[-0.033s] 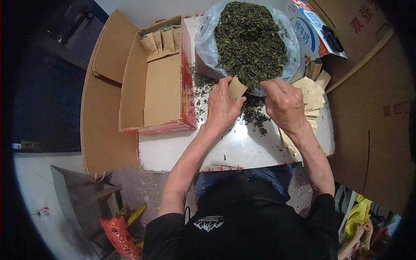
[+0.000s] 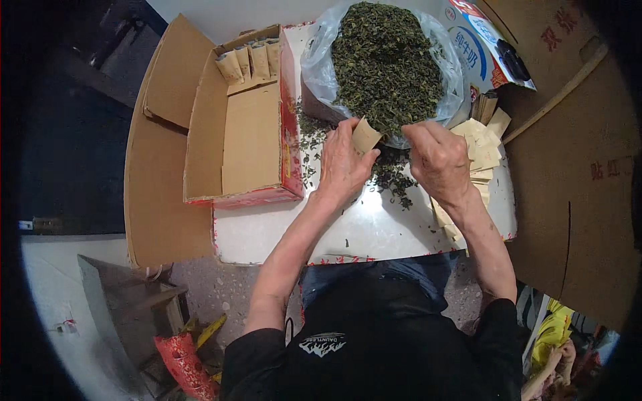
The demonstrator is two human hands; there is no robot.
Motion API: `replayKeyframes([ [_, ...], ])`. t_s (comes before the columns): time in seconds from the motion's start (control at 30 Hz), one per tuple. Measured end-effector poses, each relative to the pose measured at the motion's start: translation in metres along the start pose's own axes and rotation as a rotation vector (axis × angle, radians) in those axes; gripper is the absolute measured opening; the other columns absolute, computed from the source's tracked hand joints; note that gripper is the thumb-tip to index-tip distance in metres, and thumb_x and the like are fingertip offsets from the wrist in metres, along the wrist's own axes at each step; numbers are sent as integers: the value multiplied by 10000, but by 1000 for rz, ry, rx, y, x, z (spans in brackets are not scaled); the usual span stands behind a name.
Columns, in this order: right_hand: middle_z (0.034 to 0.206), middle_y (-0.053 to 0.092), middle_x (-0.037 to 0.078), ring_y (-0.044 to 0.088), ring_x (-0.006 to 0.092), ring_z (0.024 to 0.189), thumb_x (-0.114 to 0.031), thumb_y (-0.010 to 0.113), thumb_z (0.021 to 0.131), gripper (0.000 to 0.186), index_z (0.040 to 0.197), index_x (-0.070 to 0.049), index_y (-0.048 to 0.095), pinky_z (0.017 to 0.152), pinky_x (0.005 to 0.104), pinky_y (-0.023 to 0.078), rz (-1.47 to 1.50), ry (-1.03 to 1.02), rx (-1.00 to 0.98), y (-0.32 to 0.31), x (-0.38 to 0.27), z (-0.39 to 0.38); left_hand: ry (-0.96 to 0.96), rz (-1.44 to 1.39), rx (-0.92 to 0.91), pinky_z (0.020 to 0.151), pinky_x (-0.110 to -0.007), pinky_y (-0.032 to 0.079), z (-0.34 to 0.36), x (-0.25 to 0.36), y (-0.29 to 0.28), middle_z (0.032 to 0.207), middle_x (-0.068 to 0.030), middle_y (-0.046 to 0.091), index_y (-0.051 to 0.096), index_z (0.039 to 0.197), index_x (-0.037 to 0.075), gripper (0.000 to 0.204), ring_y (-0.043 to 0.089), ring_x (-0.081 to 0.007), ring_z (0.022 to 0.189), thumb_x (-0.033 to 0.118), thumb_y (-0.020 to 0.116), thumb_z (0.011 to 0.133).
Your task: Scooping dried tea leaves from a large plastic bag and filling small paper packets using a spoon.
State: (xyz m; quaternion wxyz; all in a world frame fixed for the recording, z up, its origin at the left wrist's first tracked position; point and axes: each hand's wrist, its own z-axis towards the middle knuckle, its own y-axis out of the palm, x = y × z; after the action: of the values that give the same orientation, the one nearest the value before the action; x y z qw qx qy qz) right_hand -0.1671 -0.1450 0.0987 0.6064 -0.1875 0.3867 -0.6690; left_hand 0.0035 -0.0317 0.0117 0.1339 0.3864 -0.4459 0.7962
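A small tan paper pouch [image 2: 366,136] is gripped between the thumb and fingers of my left hand [image 2: 342,164], tilted at the near edge of the leaf bag. My right hand [image 2: 441,160] is closed just to the right of the pouch, fingertips bunched; what is in them, if anything, is hidden. Beyond both hands a clear plastic bag [image 2: 319,63] stands wide open, heaped with dried dark green tea leaves [image 2: 388,67]. By my right wrist lies a spread pile of flat tan pouches [image 2: 480,144]. Loose leaves [image 2: 391,179] are scattered beneath my hands.
Left on the white table [image 2: 267,234] is an open cardboard box [image 2: 251,144] with several filled pouches [image 2: 249,61] at its far end. A blue-and-white carton [image 2: 478,50] stands far right. Large cardboard sheets flank the table. Another person's hands [image 2: 562,357] show at lower right.
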Motion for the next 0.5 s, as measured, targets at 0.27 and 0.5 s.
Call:
replayKeyframes([
  [0.27, 948, 751, 129, 754, 317, 800, 113, 703, 769, 302, 1040, -15, 742, 669, 411, 619, -41, -20, -7, 0, 0, 1, -49, -34, -30, 1027, -544, 495, 2, 3, -2, 1226, -271, 665, 506, 1376, -22, 658, 637, -457, 1160, 157, 853, 845],
  [0.5, 953, 752, 132, 757, 306, 839, 123, 690, 768, 306, 1043, 0, 744, 693, 401, 622, -30, -79, 18, 2, -1, 2, -74, -18, -37, 1052, -487, 522, 0, 1, -2, 1283, -244, 675, 502, 1400, 12, 681, 657, -422, 1211, 187, 869, 853],
])
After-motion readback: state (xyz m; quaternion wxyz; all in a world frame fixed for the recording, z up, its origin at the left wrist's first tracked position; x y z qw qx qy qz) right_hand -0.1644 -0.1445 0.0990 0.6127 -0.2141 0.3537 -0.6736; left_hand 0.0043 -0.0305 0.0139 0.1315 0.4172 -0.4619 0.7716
